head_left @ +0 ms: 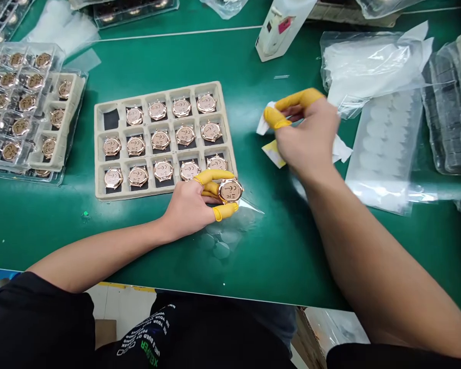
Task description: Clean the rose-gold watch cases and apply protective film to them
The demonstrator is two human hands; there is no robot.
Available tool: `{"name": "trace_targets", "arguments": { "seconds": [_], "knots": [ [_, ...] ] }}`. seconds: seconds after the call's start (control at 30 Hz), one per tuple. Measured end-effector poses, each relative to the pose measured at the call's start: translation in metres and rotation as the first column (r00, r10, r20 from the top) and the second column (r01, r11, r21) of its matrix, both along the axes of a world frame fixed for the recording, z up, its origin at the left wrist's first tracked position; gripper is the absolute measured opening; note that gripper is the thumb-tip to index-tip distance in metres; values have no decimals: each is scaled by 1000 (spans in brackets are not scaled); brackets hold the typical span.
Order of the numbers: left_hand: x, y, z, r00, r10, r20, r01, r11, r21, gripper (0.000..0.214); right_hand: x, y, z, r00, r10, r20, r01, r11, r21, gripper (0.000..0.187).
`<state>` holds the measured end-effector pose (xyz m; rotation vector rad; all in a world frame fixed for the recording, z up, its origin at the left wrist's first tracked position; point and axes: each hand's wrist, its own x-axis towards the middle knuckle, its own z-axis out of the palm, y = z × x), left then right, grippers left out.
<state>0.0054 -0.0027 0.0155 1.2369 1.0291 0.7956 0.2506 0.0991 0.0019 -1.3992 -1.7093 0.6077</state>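
We've got a watch case point(230, 190), rose-gold w/ a printed back, pinched in our left hand point(188, 205), thumb under & fingers over its rim, just off the near right corner of the pulp tray point(100, 154). Yellow finger cots point(215, 177) on that hand; a clear film piece point(249, 207) lies by the fingertips, touching the case or nearly, can't tell which.

Our right hand point(307, 133), also in cots, hangs over the green mat point(176, 56), fingers curved round a white paper scrap point(262, 125) w/ a yellow strip point(272, 154). Can't tell if it's really pinched or only behind the fingers.

Tray has 3 rows x 5 slots, 14 cases on black pads, far-left slot showing only its pad.

Left of it, stacked clear trays point(19, 102) of more cases. Far right, a bag of white film point(369, 66), a sheet of round stickers point(384, 148) & bagged black stacks point(445, 113). Far side, a white box point(280, 25).
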Motion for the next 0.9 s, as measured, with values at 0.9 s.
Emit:
{"name": "trace_targets", "arguments": {
  "seconds": [0.9],
  "knots": [
    [-1,0,-1,999,-18,33,21,996,-88,60,-37,-93,34,932,274,237,-333,906,261,11]
  ]
}}
